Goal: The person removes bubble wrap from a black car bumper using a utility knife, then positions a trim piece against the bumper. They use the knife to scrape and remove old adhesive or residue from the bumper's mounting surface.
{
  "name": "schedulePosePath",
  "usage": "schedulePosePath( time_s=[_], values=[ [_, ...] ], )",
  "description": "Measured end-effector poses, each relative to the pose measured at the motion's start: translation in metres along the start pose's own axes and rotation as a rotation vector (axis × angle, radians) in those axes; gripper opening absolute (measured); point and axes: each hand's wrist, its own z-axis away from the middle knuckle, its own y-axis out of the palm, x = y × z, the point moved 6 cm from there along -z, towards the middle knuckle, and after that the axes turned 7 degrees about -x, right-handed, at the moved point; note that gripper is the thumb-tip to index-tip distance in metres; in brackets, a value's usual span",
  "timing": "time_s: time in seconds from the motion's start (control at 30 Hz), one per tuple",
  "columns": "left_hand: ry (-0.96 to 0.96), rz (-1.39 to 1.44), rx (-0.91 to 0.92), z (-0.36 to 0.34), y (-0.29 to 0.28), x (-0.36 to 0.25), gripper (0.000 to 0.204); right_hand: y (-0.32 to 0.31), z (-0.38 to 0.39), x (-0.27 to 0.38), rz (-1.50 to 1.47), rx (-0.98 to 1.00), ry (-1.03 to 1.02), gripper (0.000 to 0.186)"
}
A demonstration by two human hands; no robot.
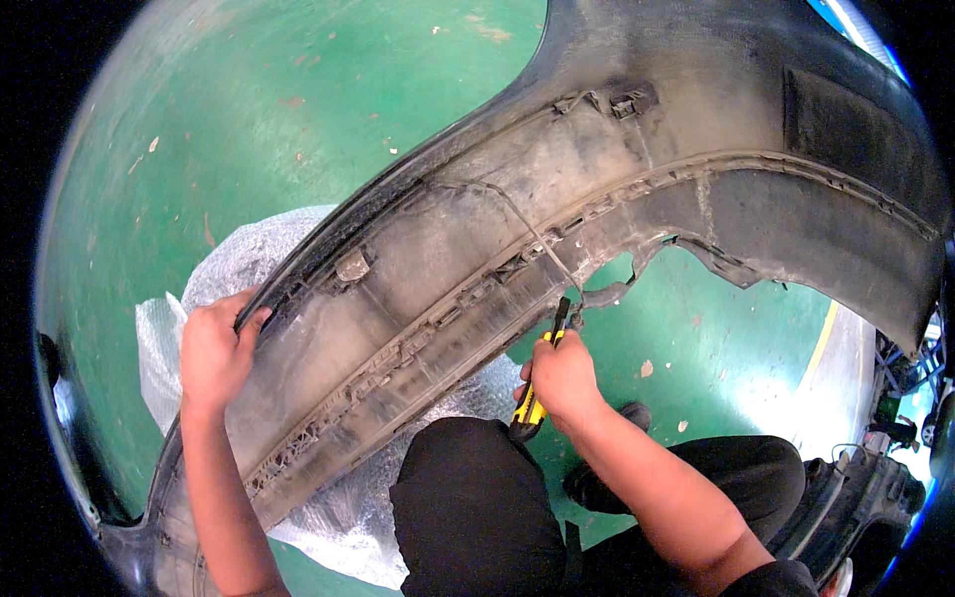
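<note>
A large dirty black car bumper (438, 249) lies across the view with its inner side up. My left hand (217, 348) grips its edge at the left, thumb on the inner face and fingers over the rim. In my right hand (564, 376) is a yellow and black utility knife (530, 403), its dark tip pointing up toward the bumper's near edge. A thin cable (527, 221) runs across the bumper's inner face and ends by the knife tip. Whether the tip touches the cable or bumper I cannot tell.
Crumpled bubble wrap (338, 527) lies partly beneath the bumper on the green floor (249, 129). My dark-clothed knees (473, 497) are close to the near edge. Black car parts (846, 507) stand at the lower right. Small scraps are scattered on the floor.
</note>
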Motion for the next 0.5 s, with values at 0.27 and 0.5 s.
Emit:
schedulePosePath(
  time_s=[0.27, 0.5],
  values=[
    [-0.014, -0.037, 0.022, -0.004, 0.011, 0.013, 0.026, -0.004, -0.021, 0.016, -0.069, 0.067, 0.191, 0.021],
    [0.047, -0.002, -0.054, 0.000, 0.009, 0.012, 0.024, -0.006, -0.016, 0.018, 0.086, 0.045, 0.097, 0.020]
  ],
)
